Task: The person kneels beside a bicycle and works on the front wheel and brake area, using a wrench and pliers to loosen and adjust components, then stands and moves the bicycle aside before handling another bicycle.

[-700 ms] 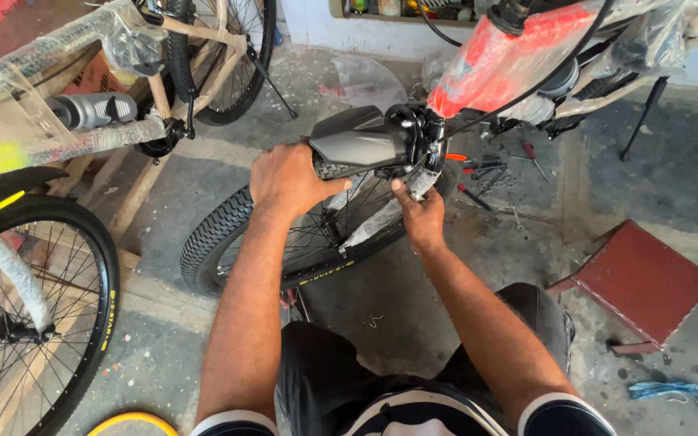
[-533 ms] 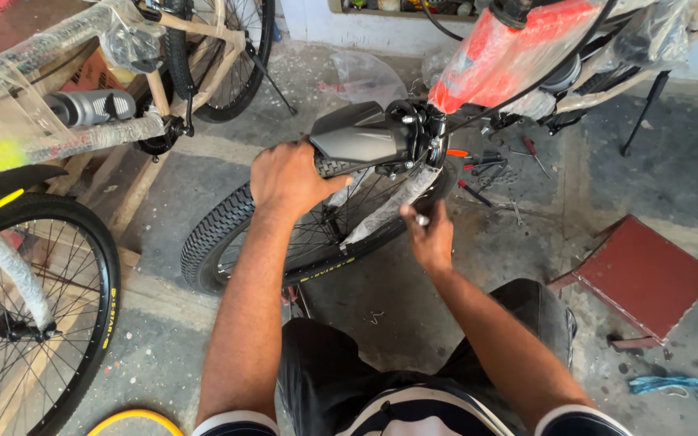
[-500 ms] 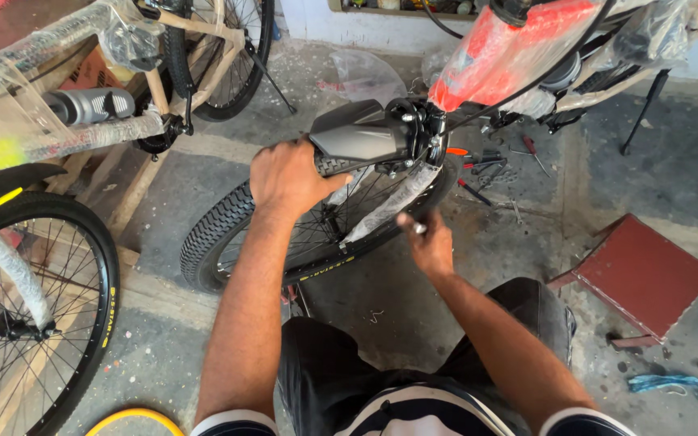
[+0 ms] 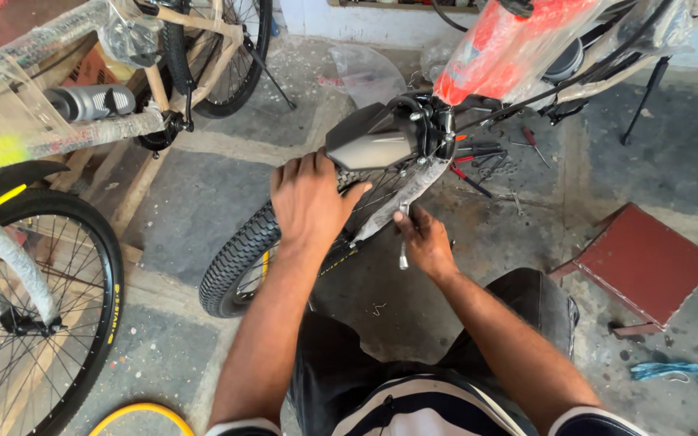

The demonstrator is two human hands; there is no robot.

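Hands meet at the front wheel [image 4: 240, 258] of a red-framed bicycle [image 4: 498, 48]. The left hand [image 4: 310, 198] lies palm down on top of the knobby tyre, just behind the grey mudguard [image 4: 373, 141], its fingers curled over the tread in a firm hold. The right hand [image 4: 427, 240] sits lower and to the right of it, beside the plastic-wrapped fork leg [image 4: 401, 194], and is closed around a small metal wrench [image 4: 403, 250] that hangs down from its grip. The wheel thus runs between the two hands, left above, right at its side. Loose tools [image 4: 486, 161] lie scattered on the concrete floor [image 4: 195, 202] beyond the fork. A flat red block [image 4: 648, 262] rests on the floor well to the right, and another wrapped bicycle [image 4: 58, 121] stands to the left.
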